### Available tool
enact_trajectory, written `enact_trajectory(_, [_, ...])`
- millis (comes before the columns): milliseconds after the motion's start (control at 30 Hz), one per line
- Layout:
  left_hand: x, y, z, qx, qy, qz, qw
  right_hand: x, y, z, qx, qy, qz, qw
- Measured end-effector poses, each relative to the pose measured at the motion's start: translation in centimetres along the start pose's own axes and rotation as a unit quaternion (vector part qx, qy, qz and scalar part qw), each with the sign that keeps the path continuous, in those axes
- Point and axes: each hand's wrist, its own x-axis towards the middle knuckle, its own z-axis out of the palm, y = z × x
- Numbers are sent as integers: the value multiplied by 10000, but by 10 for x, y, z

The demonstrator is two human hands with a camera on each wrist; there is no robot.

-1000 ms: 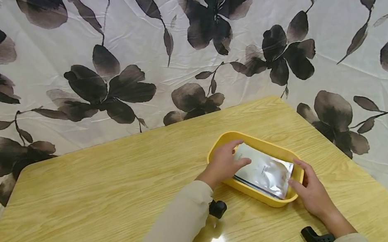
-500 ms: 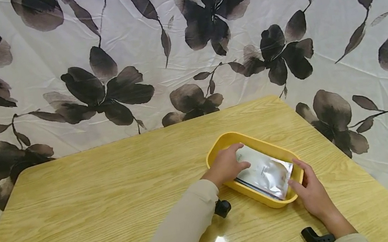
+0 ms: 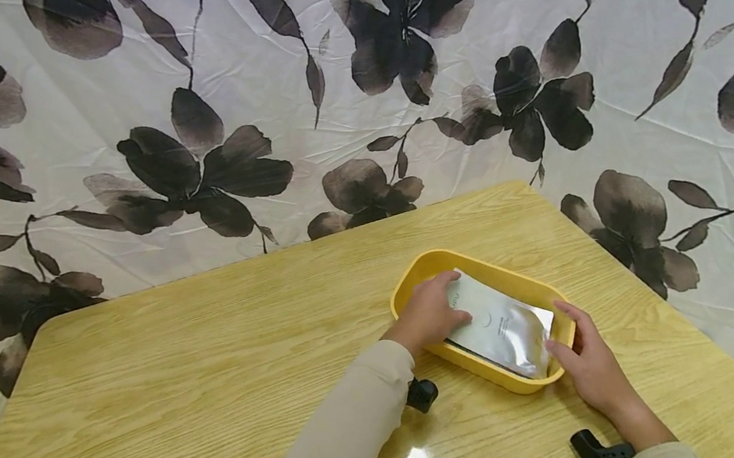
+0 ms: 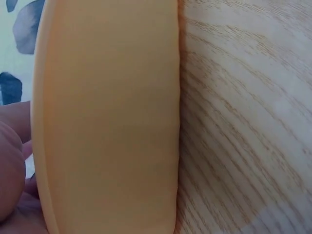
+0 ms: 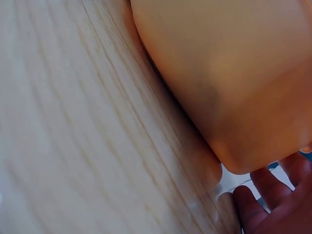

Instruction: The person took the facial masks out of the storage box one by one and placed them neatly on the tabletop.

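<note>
A yellow plastic bin [image 3: 475,359] sits at an angle on the table, with flat silver foil packets [image 3: 506,327] lying in it. My left hand [image 3: 428,313] reaches over the near left rim and grips the left end of the top packet between thumb and fingers. Its fingertips are partly hidden. At the bin's right end my right hand [image 3: 588,354] holds the rim, fingers outside and thumb over the edge near the packet's corner. In the left wrist view the bin's outer wall [image 4: 112,117] hides most of the hand; the right wrist view shows fingers [image 5: 268,187] below the bin.
The wood-grain table [image 3: 185,391] extends far to the left of the bin. Behind and to the right hangs a white floral cloth [image 3: 290,98]. A black wrist device [image 3: 600,451] is at my right wrist, another [image 3: 422,394] below my left.
My left hand has moved slightly right and closed on the packet's end. The top packet now bows up a little and its shine has shifted. My right hand has stayed on the rim.
</note>
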Motion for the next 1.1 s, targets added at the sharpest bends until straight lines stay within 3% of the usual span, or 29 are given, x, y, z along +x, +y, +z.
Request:
enact_trajectory(433, [-4,-4,-12,-245,-106,104,9996,3,-4,0,-134,-30,81,9999])
enact_trajectory(633, [-8,-4,-26,-188,-33,173,9997,4,-5,0,-211,-25,128,9997])
enact_trajectory(867, [-11,-8,-41,-421,-165,55,9990,2,-4,-1,-237,-22,131,9996])
enact_trajectory(1100, [-17,-15,-52,-587,-334,133,9976,1,-2,-1,-162,-35,147,9998])
